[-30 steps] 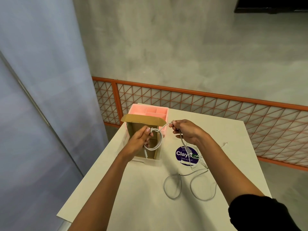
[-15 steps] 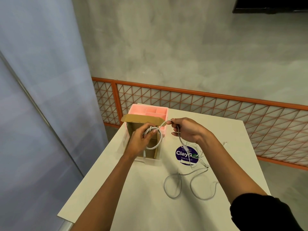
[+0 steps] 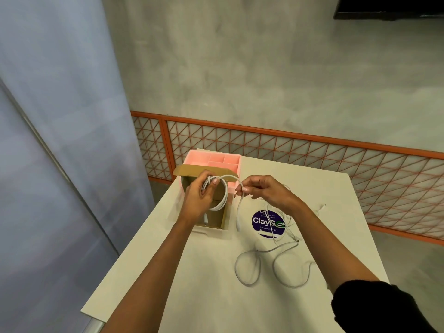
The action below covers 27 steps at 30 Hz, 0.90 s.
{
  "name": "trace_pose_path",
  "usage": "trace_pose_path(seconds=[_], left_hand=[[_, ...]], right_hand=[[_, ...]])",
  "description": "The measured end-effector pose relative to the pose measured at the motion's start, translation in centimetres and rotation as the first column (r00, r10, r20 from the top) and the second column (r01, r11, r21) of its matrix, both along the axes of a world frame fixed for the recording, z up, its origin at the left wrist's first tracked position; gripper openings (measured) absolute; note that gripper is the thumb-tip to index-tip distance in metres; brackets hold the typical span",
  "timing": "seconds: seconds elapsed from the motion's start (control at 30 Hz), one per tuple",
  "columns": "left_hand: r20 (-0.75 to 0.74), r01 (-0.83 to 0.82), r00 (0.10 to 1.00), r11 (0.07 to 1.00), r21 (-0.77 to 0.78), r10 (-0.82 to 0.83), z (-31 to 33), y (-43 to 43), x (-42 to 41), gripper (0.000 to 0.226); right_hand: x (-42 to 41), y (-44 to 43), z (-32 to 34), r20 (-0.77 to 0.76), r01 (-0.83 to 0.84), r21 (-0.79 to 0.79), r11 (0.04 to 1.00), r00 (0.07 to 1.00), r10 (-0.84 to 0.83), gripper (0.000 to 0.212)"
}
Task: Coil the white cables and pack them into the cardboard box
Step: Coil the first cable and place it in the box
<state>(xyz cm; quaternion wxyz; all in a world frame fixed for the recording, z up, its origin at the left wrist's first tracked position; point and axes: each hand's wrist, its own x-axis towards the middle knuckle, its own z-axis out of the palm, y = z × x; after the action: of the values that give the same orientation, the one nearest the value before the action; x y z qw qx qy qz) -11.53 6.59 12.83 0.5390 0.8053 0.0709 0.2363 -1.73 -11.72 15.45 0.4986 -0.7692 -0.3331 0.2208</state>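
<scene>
My left hand (image 3: 200,197) grips a partly wound white cable coil (image 3: 224,195) above the open cardboard box (image 3: 213,218). My right hand (image 3: 260,191) pinches the same cable's free run near the coil; its tail hangs down to a plug (image 3: 238,225) just right of the box. A second white cable (image 3: 274,263) lies in loose loops on the table, in front of my right forearm. A third thin cable (image 3: 287,224) lies tangled over the purple sticker under my right wrist.
A pink compartment tray (image 3: 211,159) stands behind the box at the white table's (image 3: 216,296) far left corner. A round purple ClayGo sticker (image 3: 265,223) is on the tabletop. An orange mesh railing (image 3: 312,150) runs behind the table.
My left hand has turned and lifted the coil, which has gained another loop. My right hand has slid along the cable, so the hanging tail is shorter and its plug has risen off the sticker.
</scene>
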Motion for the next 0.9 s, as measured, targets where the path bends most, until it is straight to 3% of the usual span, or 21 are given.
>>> trace_pose_path(seconds=[0.17,0.27,0.37,0.5,0.73,0.83,0.9], left_hand=[[-0.003,0.022,1.0,0.999,-0.03,-0.023,0.2,0.0,0.0,0.016],[-0.039,0.088,0.995,0.996,-0.006,-0.088,0.0,-0.2,-0.1,0.014],[-0.053,0.132,0.99,0.991,-0.001,-0.132,0.0,-0.7,-0.2,0.014],[-0.054,0.148,0.987,0.989,-0.01,-0.149,0.3,-1.1,0.1,0.011],[-0.039,0.149,0.988,0.988,-0.037,-0.15,0.2,-0.9,0.6,0.015],[-0.034,0.15,0.988,0.987,-0.056,-0.152,0.2,-0.8,0.6,0.014],[-0.038,0.138,0.989,0.989,-0.049,-0.14,0.1,-0.8,0.6,0.012]], right_hand=[[0.6,-0.3,-0.6,0.003,-0.037,-0.04,0.999,0.999,0.037,0.01],[0.9,0.0,-1.1,-0.003,0.175,0.076,0.982,0.984,-0.176,0.007],[0.8,0.9,-1.0,-0.116,0.386,0.241,0.89,0.922,-0.369,0.006],[0.6,1.7,-0.6,-0.269,0.526,0.342,0.779,0.849,-0.455,0.013],[-0.1,2.9,-0.4,-0.572,0.571,0.354,0.741,0.759,-0.311,0.013],[-0.7,3.3,-0.6,-0.664,0.486,0.28,0.828,0.721,-0.199,0.008],[-1.0,3.2,-0.6,-0.642,0.378,0.218,0.9,0.75,-0.159,0.007]])
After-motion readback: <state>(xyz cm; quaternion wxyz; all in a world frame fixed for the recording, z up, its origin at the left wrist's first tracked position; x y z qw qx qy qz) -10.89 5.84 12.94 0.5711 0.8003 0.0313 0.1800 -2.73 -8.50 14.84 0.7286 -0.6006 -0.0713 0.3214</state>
